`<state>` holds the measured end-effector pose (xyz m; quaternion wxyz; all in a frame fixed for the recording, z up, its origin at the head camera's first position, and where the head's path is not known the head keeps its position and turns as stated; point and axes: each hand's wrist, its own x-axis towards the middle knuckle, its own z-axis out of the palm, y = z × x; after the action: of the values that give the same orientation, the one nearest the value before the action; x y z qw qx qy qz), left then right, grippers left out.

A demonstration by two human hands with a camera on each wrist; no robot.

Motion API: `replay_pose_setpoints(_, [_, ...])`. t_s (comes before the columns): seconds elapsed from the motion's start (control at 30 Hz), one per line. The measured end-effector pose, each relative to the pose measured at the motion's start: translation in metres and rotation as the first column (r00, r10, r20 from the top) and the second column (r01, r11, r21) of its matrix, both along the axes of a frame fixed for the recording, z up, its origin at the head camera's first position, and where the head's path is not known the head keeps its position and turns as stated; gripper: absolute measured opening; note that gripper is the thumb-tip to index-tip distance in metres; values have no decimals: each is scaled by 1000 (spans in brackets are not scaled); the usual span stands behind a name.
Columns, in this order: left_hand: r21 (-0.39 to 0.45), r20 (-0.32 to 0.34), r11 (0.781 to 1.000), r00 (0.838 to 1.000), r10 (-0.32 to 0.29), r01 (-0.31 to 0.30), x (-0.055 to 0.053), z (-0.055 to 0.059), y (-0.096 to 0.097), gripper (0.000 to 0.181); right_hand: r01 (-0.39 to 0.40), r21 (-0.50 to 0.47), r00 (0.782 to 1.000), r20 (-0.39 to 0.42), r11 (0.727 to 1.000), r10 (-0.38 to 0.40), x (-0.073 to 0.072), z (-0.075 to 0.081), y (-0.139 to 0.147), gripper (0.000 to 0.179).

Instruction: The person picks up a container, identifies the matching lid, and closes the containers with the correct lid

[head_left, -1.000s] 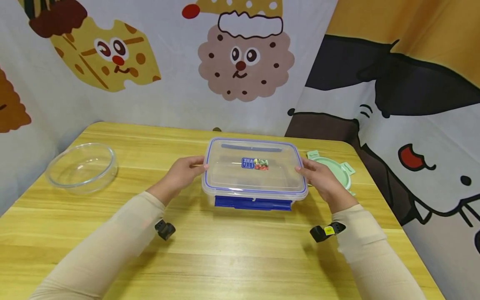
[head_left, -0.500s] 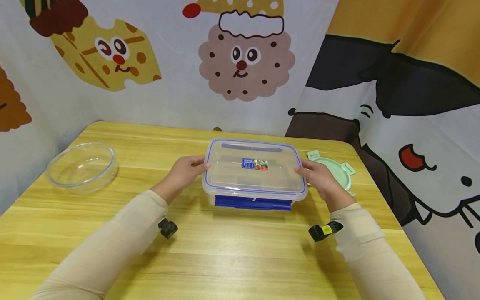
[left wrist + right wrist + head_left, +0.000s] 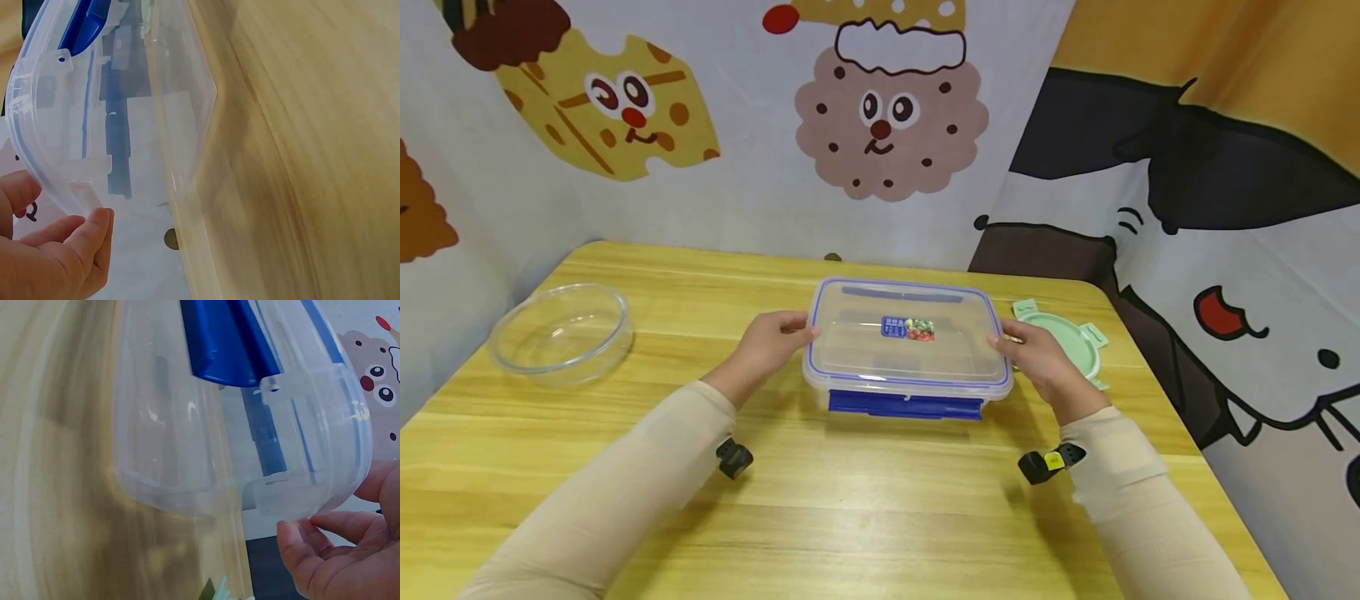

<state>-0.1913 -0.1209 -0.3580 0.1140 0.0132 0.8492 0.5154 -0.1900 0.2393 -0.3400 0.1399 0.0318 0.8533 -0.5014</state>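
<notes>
So the clear plastic box (image 3: 907,360) is mid-table toward the back, lid on, front blue latch (image 3: 906,405) hanging angled outward, and I'd call this the gripping step: left hand (image 3: 763,343) and right hand (image 3: 1039,357) are apart, each pinching one short end by the rim. Next move probably calls for an even two-sided grip, with the glass bowl (image 3: 580,372) well off left and the green lid (image 3: 1072,342) just beside the right hand.
</notes>
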Motion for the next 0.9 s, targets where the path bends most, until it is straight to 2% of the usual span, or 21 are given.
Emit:
replay_pose_setpoints(0.2, [5,18,1000,1000,13,-13,1,-2,-1,56,-5,-16,1000,-8,1000,5,-1,-4,2,55])
replay_pose_setpoints(0.33, [22,33,1000,999,4,-5,1,-3,-2,56,-14,-35,1000,-10,999,13,0,-5,3,58])
replay_pose_setpoints(0.47, [1,23,1000,1000,-7,7,4,0,-4,61,-32,-54,1000,-3,998,32,4,-5,5,65])
replay_pose_setpoints(0.53, [-28,-17,1000,1000,-12,11,8,1,-5,63,-47,-48,999,1,998,47,9,-4,6,69])
replay_pose_setpoints(0.63, [-57,-127,998,992,-26,19,16,4,-6,60,-56,-14,998,-22,998,56,19,-4,7,76])
replay_pose_setpoints(0.77, [-102,-286,994,956,-62,34,28,8,-4,50,-29,44,995,-94,999,33,32,-1,7,78])
replay_pose_setpoints(0.9, [-181,-353,982,928,-119,57,37,12,0,45,-12,83,989,-145,997,24,43,0,5,71])
